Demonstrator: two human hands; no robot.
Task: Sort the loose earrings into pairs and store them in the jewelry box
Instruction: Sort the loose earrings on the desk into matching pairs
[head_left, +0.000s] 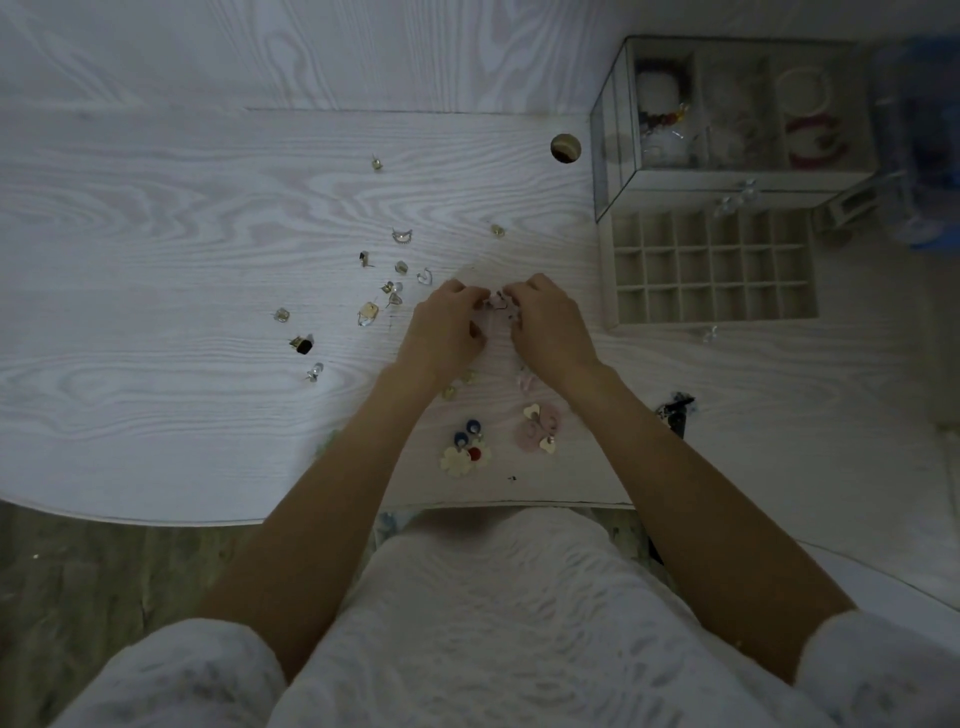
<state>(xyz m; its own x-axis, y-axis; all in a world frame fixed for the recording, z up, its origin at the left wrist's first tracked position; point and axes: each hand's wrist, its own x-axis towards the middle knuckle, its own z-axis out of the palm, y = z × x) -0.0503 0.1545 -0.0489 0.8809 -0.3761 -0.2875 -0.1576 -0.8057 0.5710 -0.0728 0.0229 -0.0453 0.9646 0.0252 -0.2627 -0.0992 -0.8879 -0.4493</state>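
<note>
Both hands are working close together at mid-desk: left hand (451, 325) and right hand (549, 325) are curling their fingers toward each other around a small pinkish earring (497, 302) sitting between the fingertips. Too small and dim to tell which hand is actually pinching it, or whether it's lifting off the white wood-grain desk (156, 234). Loose earrings are lying scattered to the left of the hands: a gold stud (377, 163) far back, a crescent piece (401, 235), a square-drop one (368, 313), a black-and-gold one (302, 344), a clear stud (315, 372). Near the desk's front edge, between the forearms, sorted-looking groups are sitting side by side: a flower and blue/red disc set (466, 448) and a pink pair with gold hearts (541, 428), apart from each other. The jewelry box (727, 171) is standing at the right rear, glass-walled, bracelets showing in its top section; its gridded drawer tray (711, 265) is sitting pulled out toward the person, just right of the right hand. A round cable hole (565, 148) is showing left of the box.
</note>
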